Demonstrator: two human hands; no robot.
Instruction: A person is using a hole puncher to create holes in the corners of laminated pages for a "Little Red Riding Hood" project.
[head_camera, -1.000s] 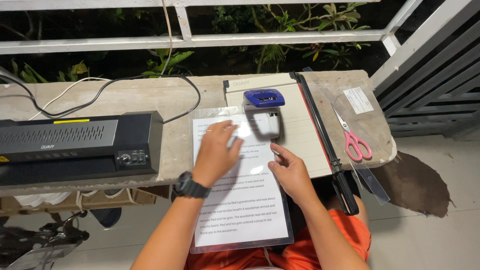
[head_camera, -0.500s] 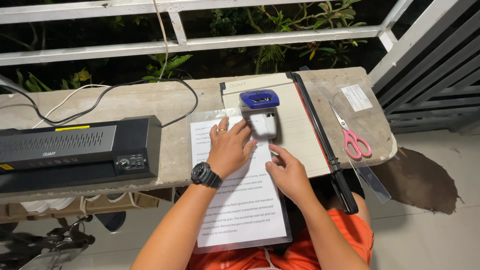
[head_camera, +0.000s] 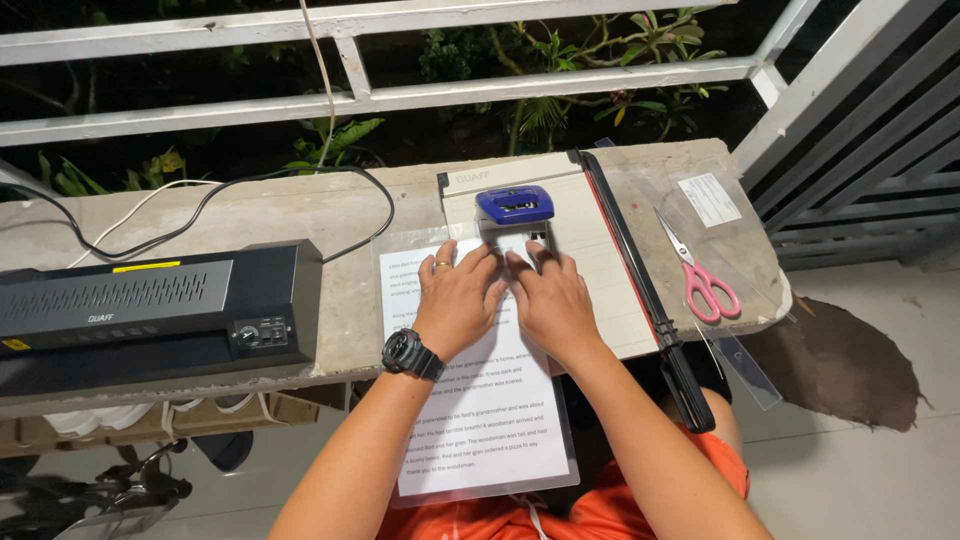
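A laminated printed sheet (head_camera: 480, 420) lies over the front edge of a concrete ledge (head_camera: 300, 215), its top end under a small blue-and-white punch (head_camera: 515, 215). My left hand (head_camera: 457, 300), with a ring and a black wristwatch, presses flat on the sheet just below the punch. My right hand (head_camera: 550, 300) lies beside it, fingertips touching the punch's white base. Both hands rest palm-down with fingers extended, gripping nothing.
A black laminator (head_camera: 150, 310) with cables sits at the left. A beige paper trimmer (head_camera: 600, 260) with a long black blade arm lies under the punch. Pink-handled scissors (head_camera: 700, 280) and clear pouches lie at the right. A white railing and plants stand behind.
My left hand slid right and up the sheet toward the punch. My right hand moved up to meet it, and both now sit side by side at the punch's base.
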